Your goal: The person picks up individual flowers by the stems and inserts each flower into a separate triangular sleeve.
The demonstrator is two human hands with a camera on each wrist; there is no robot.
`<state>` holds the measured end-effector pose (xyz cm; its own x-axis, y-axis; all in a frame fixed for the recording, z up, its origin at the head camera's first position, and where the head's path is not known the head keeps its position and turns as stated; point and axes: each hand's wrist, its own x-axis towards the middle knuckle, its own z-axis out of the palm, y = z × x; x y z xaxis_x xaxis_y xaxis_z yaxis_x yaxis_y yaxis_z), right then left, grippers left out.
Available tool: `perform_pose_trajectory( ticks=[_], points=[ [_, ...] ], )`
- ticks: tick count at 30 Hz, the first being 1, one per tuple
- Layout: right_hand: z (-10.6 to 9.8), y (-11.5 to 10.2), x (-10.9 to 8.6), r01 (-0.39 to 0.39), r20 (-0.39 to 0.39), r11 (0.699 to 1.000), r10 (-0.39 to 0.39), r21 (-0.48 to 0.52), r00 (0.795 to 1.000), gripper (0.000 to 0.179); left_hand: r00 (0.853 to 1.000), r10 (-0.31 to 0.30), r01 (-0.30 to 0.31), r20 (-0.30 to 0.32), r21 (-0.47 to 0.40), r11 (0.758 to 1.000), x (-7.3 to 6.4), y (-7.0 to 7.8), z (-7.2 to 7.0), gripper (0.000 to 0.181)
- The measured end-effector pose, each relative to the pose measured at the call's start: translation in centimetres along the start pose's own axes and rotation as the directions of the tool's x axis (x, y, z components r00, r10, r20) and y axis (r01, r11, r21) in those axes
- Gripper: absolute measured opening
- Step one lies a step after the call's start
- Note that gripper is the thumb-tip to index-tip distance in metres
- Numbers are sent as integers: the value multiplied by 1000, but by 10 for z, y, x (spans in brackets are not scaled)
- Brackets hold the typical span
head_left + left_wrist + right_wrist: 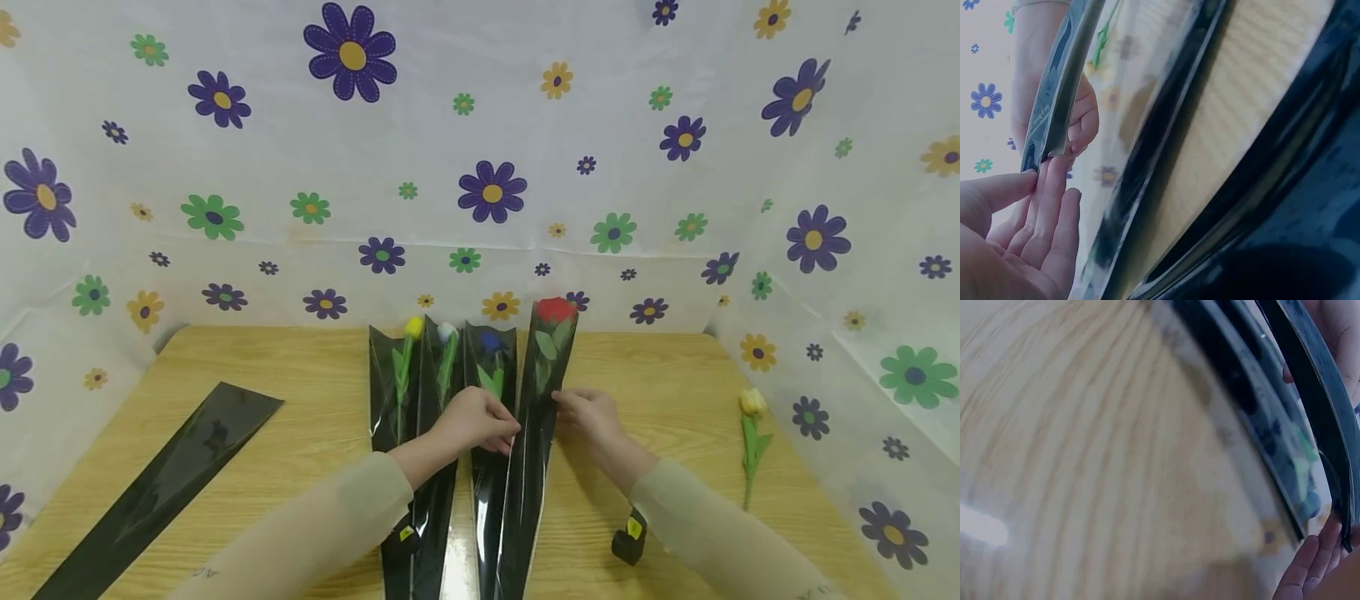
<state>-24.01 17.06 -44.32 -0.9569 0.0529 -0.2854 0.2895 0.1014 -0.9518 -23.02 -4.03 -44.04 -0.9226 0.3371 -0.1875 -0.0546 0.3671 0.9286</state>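
A red rose (557, 310) with green leaves stands in a long black clear-fronted flower sleeve (531, 442), tilted slightly right. My left hand (478, 419) pinches the sleeve's left edge between thumb and fingers. On its right edge, a little higher, my right hand (592, 417) pinches it too. The left wrist view shows the left thumb and fingertips (1054, 187) on the sleeve's edge, my other hand beyond it. In the right wrist view, the right fingers (1313, 562) lie at the sleeve's end. Left of it lies a sleeved blue flower (491, 342), partly behind my left hand.
Farther left lie black sleeves with a yellow tulip (414, 327) and a white tulip (447, 332). Another black sleeve (161, 479) lies slanted at the table's left. One loose pale yellow tulip (753, 404) rests at the right edge. Flower-printed cloth (420, 142) hangs behind.
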Motion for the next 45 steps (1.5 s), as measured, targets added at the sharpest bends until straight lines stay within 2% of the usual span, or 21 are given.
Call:
perform_pose_trajectory(
  ticks=[11, 20, 24, 30, 39, 45],
  points=[
    [1, 10, 6, -10, -2, 1000, 10, 1, 1000, 38, 1000, 5, -6, 13, 73, 997, -2, -8, 10, 13],
    [-5, 8, 10, -3, -2, 996, 3, -88, 1000, 41, 1000, 10, -13, 23, 108, 994, -3, -6, 17, 13],
    [-8, 8, 10, 1, 10, 990, 1, -141, 1000, 39, 1000, 20, -23, 21, 159, 987, -1, -4, 19, 16],
    [-11, 7, 10, 25, 39, 987, -19, -160, 999, 36, 999, 45, -45, 6, 249, 967, 0, -1, 20, 18],
    [-11, 6, 10, 37, 60, 975, -25, -219, 998, 31, 999, 32, -28, -8, 295, 955, -1, 0, 18, 19],
    [-12, 5, 10, 53, 92, 973, -34, -223, 995, 31, 999, 34, -28, -13, 326, 945, 1, 0, 18, 21]
  ],
)
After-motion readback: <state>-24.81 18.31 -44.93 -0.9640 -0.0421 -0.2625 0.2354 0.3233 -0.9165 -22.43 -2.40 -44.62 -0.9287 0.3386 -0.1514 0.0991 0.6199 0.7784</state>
